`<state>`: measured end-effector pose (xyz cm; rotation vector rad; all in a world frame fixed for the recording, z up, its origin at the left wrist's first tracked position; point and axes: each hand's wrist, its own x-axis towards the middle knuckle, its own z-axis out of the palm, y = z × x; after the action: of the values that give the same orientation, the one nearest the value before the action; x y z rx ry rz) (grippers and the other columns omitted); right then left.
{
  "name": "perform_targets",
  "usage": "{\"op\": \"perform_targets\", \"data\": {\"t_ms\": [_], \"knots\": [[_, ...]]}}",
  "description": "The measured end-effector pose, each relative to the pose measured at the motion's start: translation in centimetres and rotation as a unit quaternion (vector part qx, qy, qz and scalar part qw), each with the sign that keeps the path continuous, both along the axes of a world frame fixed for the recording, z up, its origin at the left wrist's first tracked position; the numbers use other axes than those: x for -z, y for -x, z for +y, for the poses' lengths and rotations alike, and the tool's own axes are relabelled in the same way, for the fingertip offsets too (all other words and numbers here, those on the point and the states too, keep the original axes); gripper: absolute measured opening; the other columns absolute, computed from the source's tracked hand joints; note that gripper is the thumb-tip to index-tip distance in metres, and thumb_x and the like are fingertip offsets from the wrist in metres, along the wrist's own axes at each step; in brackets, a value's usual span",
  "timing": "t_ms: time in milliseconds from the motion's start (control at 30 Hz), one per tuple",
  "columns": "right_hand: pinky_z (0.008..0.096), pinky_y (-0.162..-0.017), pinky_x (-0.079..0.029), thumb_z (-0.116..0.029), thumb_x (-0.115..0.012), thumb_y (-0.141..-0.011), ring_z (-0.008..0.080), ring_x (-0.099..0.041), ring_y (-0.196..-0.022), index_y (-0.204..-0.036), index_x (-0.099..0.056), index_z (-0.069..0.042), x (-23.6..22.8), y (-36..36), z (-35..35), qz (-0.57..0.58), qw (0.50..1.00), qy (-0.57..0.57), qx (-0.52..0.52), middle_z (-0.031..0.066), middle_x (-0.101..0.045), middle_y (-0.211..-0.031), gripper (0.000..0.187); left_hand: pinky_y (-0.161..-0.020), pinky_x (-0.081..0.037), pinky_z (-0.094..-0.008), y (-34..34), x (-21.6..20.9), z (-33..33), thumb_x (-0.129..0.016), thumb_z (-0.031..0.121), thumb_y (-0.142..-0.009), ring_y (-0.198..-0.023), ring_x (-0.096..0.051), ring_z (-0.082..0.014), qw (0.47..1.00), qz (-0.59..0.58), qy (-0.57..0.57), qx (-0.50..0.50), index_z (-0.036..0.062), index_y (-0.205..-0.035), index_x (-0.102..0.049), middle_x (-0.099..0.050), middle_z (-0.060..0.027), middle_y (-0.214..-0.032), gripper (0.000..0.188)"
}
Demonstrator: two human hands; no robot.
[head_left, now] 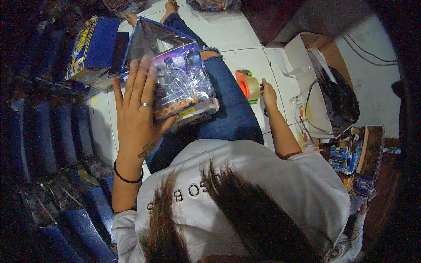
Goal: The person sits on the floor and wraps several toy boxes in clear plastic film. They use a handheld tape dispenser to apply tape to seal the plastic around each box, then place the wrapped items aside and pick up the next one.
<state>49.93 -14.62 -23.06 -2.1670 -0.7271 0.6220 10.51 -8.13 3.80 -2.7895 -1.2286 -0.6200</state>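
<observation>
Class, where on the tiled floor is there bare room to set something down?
White tile shows bare beyond the tape dispenser, between the jeans and the open carton. The left is crowded with blue boxes, the far right with packages.

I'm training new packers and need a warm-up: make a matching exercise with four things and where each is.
1. Left hand
2. Tape dispenser
3. Black band
4. Silver ring

A. Around the left wrist
B. Spread over the purple box
C. On the left hand
D. In the right hand

Pairs: 1-B, 2-D, 3-A, 4-C
</observation>
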Motion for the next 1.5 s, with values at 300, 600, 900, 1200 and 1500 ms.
{"op": "perform_targets", "data": {"t_ms": [300, 600, 900, 1200, 1500], "knots": [[0.0395, -0.082, -0.049, -0.028, -0.077, -0.066, 0.0314, -0.063, -0.093, -0.103, -0.058, -0.002, -2.6, 2.4, -0.6, -0.045, 0.989, -0.095, -0.102, 0.0173, -0.064, -0.102, 0.050, -0.112, -0.015, -0.0544, -1.1, -1.9, -0.9, -0.081, 0.031, -0.059, -0.138, -0.028, -0.0315, 0.981, -0.119, -0.055, 0.145, 0.0078, -0.143, -0.032, -0.034, -0.0116, -0.148, 0.100], [0.0301, -0.083, -0.048, -0.011, -0.076, -0.069, 0.0162, -0.061, -0.092, -0.111, -0.054, -0.002, -22.8, 4.9, -5.7, 0.012, 0.944, -0.265, -0.197, 0.0080, -0.063, -0.101, 0.048, -0.085, -0.041, -0.0368, -11.0, -4.2, -0.1, -0.057, 0.016, -0.076, -0.095, -0.054, -0.0183, 0.937, -0.048, -0.240, 0.251, 0.0088, -0.108, -0.063, -0.060, -0.0009, -0.095, 0.034], [0.0298, -0.086, -0.048, -0.008, -0.078, -0.066, 0.0153, -0.060, -0.099, -0.115, -0.050, -0.001, -25.5, 7.7, -8.1, 0.114, 0.911, -0.327, -0.224, 0.0057, -0.061, -0.104, 0.057, -0.087, -0.041, -0.0392, -11.6, -4.9, 0.0, -0.073, 0.017, -0.070, -0.094, -0.056, -0.0198, 0.950, -0.111, -0.142, 0.256, 0.0090, -0.081, -0.067, -0.062, -0.0026, -0.090, 0.014], [0.0326, -0.095, -0.044, -0.022, -0.083, -0.062, 0.0193, -0.056, -0.109, -0.123, -0.047, 0.003, -24.8, 5.1, -12.8, 0.138, 0.882, -0.396, -0.214, 0.0092, -0.056, -0.115, 0.075, -0.088, -0.040, -0.0371, -13.5, -6.4, 2.6, -0.065, 0.031, -0.073, -0.069, -0.057, -0.0166, 0.876, -0.335, 0.314, 0.144, 0.0093, -0.077, -0.071, -0.063, -0.0025, -0.073, 0.023], [0.0365, -0.086, -0.050, -0.028, -0.079, -0.065, 0.0224, -0.062, -0.090, -0.125, -0.046, 0.006, -28.3, 0.6, -18.2, 0.184, 0.867, -0.449, -0.115, 0.0132, -0.060, -0.104, 0.076, -0.066, -0.040, -0.0259, -20.2, -5.1, 0.8, -0.054, 0.030, -0.084, -0.077, -0.055, -0.0138, 0.635, -0.459, 0.617, 0.069, 0.0044, -0.098, -0.062, -0.064, -0.0037, -0.090, 0.030]]}}
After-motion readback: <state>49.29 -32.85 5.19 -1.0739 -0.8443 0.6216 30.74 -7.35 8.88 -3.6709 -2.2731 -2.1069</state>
